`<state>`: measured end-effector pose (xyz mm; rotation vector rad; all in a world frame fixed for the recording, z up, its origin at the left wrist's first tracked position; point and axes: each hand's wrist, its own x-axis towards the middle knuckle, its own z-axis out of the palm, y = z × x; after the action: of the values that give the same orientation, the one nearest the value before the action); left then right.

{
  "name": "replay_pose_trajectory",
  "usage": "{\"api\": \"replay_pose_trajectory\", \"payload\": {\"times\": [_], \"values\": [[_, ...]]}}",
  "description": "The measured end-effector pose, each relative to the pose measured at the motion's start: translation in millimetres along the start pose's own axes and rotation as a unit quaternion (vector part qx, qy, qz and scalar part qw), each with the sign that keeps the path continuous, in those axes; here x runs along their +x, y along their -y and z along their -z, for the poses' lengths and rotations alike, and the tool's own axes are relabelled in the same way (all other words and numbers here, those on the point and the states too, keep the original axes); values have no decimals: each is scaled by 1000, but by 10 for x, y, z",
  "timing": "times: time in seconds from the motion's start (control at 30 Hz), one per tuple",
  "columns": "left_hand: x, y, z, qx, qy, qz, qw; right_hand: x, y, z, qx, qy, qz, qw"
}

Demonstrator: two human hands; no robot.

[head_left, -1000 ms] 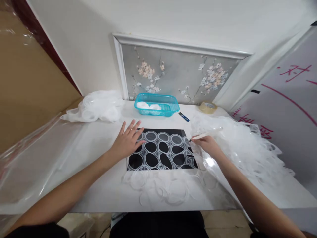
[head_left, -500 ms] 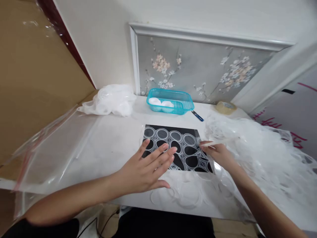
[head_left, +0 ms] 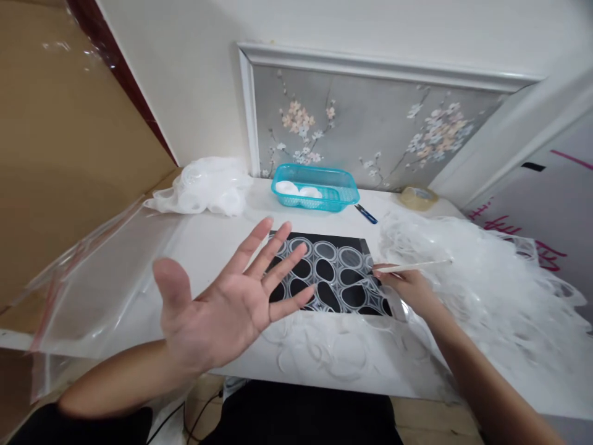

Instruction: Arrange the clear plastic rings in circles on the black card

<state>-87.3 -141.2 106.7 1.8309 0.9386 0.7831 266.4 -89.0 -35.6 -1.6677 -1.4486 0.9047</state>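
Note:
In the middle of the white table lies a black board (head_left: 319, 237) under a clear sheet patterned with rows of pale-edged rings (head_left: 325, 270). My left hand (head_left: 227, 303) is raised over its left side, palm turned up, fingers spread, holding nothing. At the board's right edge, my right hand (head_left: 407, 287) pinches a slim white stick-like tool (head_left: 421, 266) that slants out to the right. The tool's working tip is too small to make out. Loose clear rings (head_left: 343, 358) lie in front of the board.
Behind the board stands a turquoise basket (head_left: 340, 201) with white round pieces, beside blue-handled thread snips (head_left: 365, 214) and a tape roll (head_left: 418, 198). A pile of translucent ring scraps (head_left: 491, 309) covers the right side. White plastic (head_left: 208, 185) and clear bags (head_left: 111, 278) lie left.
My left hand has moved left and up off the sheet and turned its palm upward, fingers spread. My right hand stays at the board's right edge with the white tool.

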Motion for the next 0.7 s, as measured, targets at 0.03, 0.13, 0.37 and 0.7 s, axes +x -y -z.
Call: {"api": "replay_pose_trajectory", "payload": {"times": [0.03, 0.13, 0.37, 0.7], "values": [[6, -23, -9, -13, -13, 12, 1000, -6, -7, 3, 3, -2, 0, 1000], [22, -60, -56, -18, -12, 18, 1000, -21, -39, 16, 8, -4, 1, 1000], [73, -125, -140, -38, 8, 28, 999, -45, -152, 46, 22, -8, 13, 1000], [152, -155, -210, -190, 38, 83, 978, -76, -126, 81, 58, -36, -26, 997]]}}
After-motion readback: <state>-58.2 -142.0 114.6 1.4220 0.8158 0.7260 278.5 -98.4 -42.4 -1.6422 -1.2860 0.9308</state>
